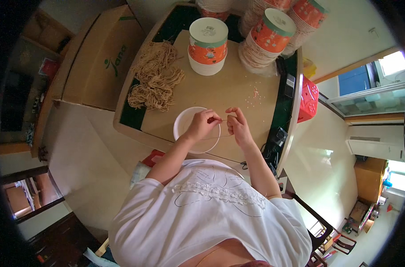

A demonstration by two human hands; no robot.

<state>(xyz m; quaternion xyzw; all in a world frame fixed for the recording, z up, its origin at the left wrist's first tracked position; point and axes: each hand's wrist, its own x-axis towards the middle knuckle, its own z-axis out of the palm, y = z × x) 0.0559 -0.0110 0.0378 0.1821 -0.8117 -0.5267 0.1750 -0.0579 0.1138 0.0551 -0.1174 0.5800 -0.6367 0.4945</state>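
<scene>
My left hand is closed in a pinch on a thin tan string above the right part of a white paper bowl. Just to the right, my right hand has its fingers curled on the same string, with the index finger raised and bent. A faint line of string also seems to cross over the bowl below the hands. The bowl's inside is partly hidden by my left hand. To the far left, a tangled heap of tan strings lies on the cardboard sheet.
A stack of orange and green paper bowls stands upside down on the cardboard. More bowl stacks sit at the back right. Small pink bits, black devices, a red plastic stool and a large carton lie around.
</scene>
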